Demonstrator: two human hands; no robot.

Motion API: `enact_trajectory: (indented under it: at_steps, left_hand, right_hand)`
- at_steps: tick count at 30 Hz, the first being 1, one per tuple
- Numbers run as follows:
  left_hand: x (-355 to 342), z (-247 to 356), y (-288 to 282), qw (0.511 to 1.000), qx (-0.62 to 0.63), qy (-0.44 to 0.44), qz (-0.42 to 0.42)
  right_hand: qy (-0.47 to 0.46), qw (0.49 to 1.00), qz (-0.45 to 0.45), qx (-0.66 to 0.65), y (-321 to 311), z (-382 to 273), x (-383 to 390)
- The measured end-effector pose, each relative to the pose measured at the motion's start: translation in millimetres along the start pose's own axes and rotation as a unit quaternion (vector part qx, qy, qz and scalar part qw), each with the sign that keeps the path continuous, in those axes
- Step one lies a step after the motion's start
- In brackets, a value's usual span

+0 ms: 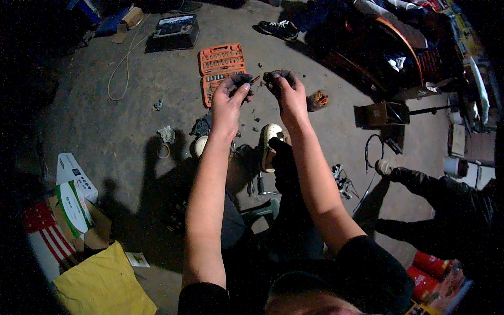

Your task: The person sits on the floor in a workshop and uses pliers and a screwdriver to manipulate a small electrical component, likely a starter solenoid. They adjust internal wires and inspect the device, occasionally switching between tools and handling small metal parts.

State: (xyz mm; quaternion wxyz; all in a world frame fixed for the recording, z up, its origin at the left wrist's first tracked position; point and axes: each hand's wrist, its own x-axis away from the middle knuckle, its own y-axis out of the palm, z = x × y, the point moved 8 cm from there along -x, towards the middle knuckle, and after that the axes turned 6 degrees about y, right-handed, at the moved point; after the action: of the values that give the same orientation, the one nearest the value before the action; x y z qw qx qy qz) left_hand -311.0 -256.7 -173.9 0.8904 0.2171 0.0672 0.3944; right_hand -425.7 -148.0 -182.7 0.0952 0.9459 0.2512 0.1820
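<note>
A small, thin, orange-brown strip, perhaps copper (255,80), sits above the concrete floor (173,79), at the fingertips of the bare, dirt-blackened left hand (229,97), whose thumb and fingers are closed on it. It looks light and fairly stiff, though perhaps bendable; grimy fingers could slip, so a pinch near one end seems best. Its long axis slants, the free end pointing away from the person and toward the right hand (290,94). That hand's blackened fingertips are bunched just beside it; I cannot tell whether they grip anything. Beyond the left hand lies an open orange plastic case of metal sockets (223,51); right of the right hand, a dark cylindrical object with orange-yellow bits at one end (318,100).
</note>
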Motion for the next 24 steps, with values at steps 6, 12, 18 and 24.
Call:
enact_trajectory:
  at_steps: [6,12,18,24]
  left_hand:
    - [0.2,-0.1,1.5,1.000,-0.011,0.014,-0.024]
    - [-0.3,6.5,2.6,0.974,-0.187,0.122,-0.031]
    - [11.0,41.4,14.4,0.873,-0.404,0.274,0.012]
    - [21.2,56.0,21.4,0.860,-0.405,0.308,0.040]
  right_hand:
    - [0.085,0.995,-0.044,-0.042,18.8,-2.1,11.8]
    - [0.030,0.997,-0.052,0.046,21.6,-12.3,14.2]
    - [-0.013,0.992,-0.037,0.123,23.1,-19.2,18.9]
    - [0.069,0.994,-0.076,-0.023,31.2,-7.1,21.3]
